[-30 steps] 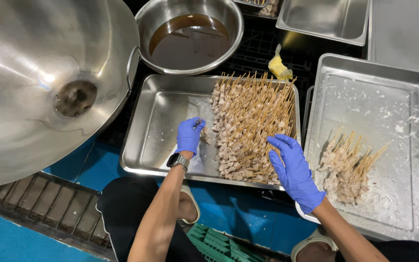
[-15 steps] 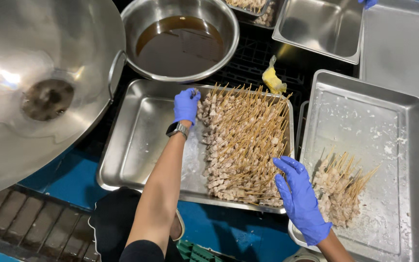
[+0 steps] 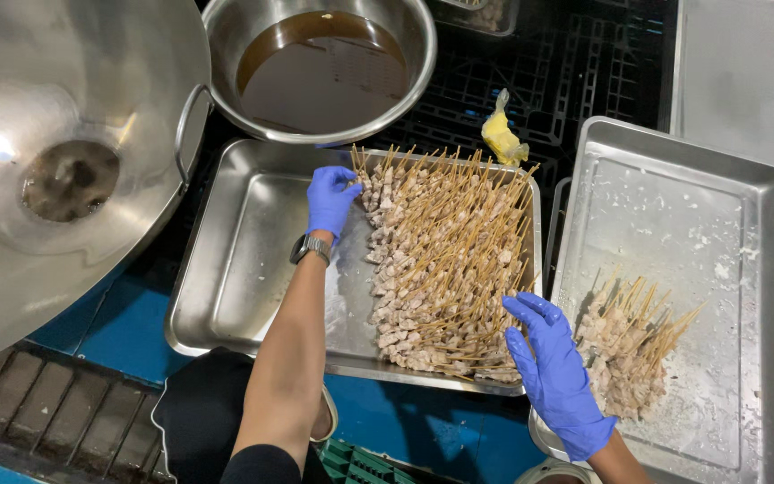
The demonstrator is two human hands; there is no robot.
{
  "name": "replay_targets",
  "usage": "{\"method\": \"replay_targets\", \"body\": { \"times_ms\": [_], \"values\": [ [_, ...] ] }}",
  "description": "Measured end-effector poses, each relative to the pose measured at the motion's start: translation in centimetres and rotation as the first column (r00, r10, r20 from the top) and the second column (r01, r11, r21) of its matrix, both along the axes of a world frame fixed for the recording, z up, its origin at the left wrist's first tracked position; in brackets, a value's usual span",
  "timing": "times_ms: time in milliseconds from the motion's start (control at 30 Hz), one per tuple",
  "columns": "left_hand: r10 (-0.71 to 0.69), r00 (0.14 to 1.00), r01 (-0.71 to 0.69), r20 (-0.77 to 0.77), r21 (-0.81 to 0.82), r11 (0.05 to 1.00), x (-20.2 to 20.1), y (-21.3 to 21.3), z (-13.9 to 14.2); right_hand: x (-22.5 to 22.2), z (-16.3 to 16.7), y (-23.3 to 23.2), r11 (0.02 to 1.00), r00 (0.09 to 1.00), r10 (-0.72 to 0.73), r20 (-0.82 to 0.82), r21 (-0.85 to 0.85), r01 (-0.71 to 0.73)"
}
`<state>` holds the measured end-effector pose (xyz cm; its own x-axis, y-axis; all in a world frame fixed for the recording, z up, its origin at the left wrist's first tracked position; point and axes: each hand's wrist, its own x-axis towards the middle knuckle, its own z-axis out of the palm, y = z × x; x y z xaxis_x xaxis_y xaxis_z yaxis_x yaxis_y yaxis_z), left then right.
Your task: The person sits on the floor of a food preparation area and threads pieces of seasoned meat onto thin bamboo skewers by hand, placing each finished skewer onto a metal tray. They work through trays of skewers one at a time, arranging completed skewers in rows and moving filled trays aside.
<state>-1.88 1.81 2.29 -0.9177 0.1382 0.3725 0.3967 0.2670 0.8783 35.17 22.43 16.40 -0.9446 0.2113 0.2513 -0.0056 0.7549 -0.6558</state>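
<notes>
My left hand (image 3: 331,199) in blue glove has moved up to the far end of the pile of raw meat on bamboo skewers (image 3: 445,269), fingers pinching the top skewer ends. Pile lies in the middle steel tray (image 3: 244,269). My right hand (image 3: 555,376) has slid right, open and flat, holding nothing, at the pile's near corner beside the frosty tray (image 3: 727,233) with a smaller skewer heap (image 3: 629,350). Looks like squaring up the pile.

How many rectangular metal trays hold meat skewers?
2: the middle tray under the left hand, and the right tray beside the right hand. Others may lie off-frame.
</notes>
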Motion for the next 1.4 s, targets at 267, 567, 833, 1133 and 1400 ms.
{"method": "replay_targets", "body": {
  "times_ms": [267, 567, 833, 1133, 1400],
  "values": [
    [0.160, 0.967, -0.138, 0.200, -0.120, 0.983, 1.3, -0.7, -2.3, -0.3, -0.3, -0.2, 1.000, 1.000, 0.004, 0.018, 0.008, -0.004],
    [-0.013, 1.000, 0.017, 0.023, -0.184, 0.983, 1.3, 0.6, -2.2, -0.4, -0.9, 0.0, 1.000, 0.999, -0.004, 0.041, 0.018, 0.003],
    [0.067, 0.997, -0.046, 0.035, -0.433, 0.900, 2.5, 1.5, -2.2, -0.4, -1.0, 0.3, 1.000, 0.999, -0.002, 0.044, 0.019, 0.001],
    [0.173, 0.981, -0.130, 0.087, -0.362, 0.923, 2.4, 1.8, -2.4, -0.5, 0.2, 0.5, 0.999, 1.000, -0.026, 0.003, 0.044, 0.026],
    [0.292, 0.906, -0.372, -0.308, -0.243, 0.896, 5.1, 2.6, -1.0, 2.1, 2.3, 10.7, 0.945, 0.949, -0.316, 0.016, -0.086, 0.316]
  ]
}}
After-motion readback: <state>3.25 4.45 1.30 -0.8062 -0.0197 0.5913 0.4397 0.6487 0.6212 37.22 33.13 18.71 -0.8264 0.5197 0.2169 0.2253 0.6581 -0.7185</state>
